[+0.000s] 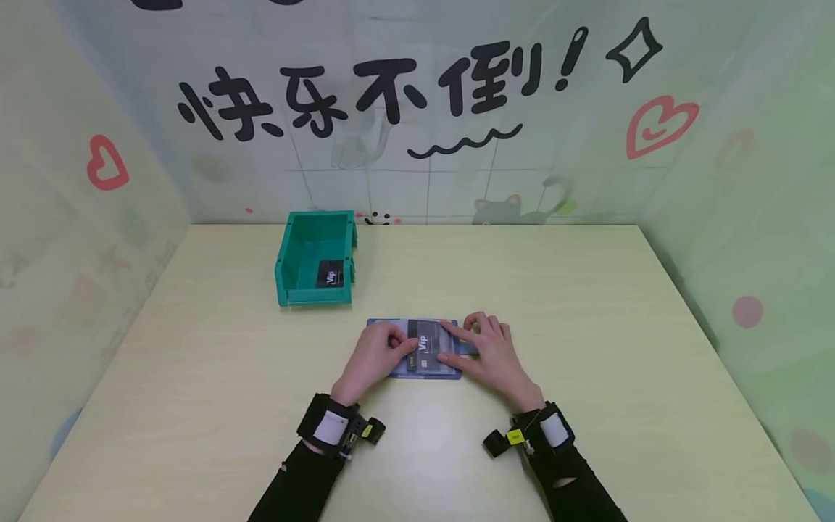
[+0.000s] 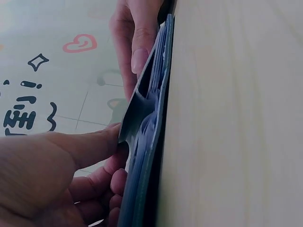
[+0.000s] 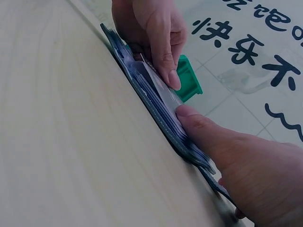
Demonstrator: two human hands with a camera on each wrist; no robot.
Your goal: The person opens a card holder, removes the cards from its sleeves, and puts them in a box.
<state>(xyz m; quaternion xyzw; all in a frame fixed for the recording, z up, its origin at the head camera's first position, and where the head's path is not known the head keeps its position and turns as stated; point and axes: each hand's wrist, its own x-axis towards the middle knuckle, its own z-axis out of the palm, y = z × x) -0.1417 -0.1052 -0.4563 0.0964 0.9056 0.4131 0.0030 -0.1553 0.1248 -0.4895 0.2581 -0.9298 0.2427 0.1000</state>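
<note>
Left hand (image 1: 375,354) pinched the left edge of a dark grey rectangular Vip card (image 1: 427,346); right hand (image 1: 493,354), fingers spread, touched its right side. Card lay on a blue layered booklet (image 1: 400,369) — gap under lifted edge clear only in wrist views. Pale wooden tabletop (image 1: 620,348) gave room rightward; green plastic bin (image 1: 313,297) behind-left.

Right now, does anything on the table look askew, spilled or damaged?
Nothing stands out: the dark rectangular Vip card lies fairly square over the blue, booklet-style card holder, one edge raised where the left hand pinches.
</note>
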